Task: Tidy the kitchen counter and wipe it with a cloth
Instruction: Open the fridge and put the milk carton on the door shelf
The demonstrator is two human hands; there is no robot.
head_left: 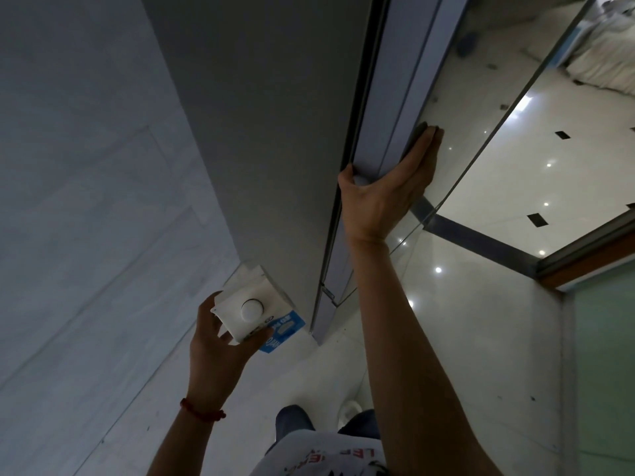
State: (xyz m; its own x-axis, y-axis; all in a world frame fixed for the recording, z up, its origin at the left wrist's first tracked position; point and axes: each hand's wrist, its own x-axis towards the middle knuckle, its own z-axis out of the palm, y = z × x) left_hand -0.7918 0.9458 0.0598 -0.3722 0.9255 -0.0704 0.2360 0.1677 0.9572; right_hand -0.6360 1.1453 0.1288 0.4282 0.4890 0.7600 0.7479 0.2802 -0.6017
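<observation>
Item: milk carton (256,312), white with screw cap, lower centre of frame, gripped by left hand (220,348) around its top. Probably light, stiff-walled, crushable (hold the body). Right hand (388,197) clasps the fridge door (388,108) edge, centre right.

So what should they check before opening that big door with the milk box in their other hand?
1. Right hand has a hold on the door edge, thumb on one side, fingers on the other: ok.
2. Left hand holds the carton firmly: ok.
3. Carton's white cap is on: ok; whether it is screwed tight: cannot tell.
4. Carton stays out of the door's way: it sits close to the grey panel, so cannot tell.
5. Feet stand back from the door's bottom on the floor: cannot tell.
</observation>
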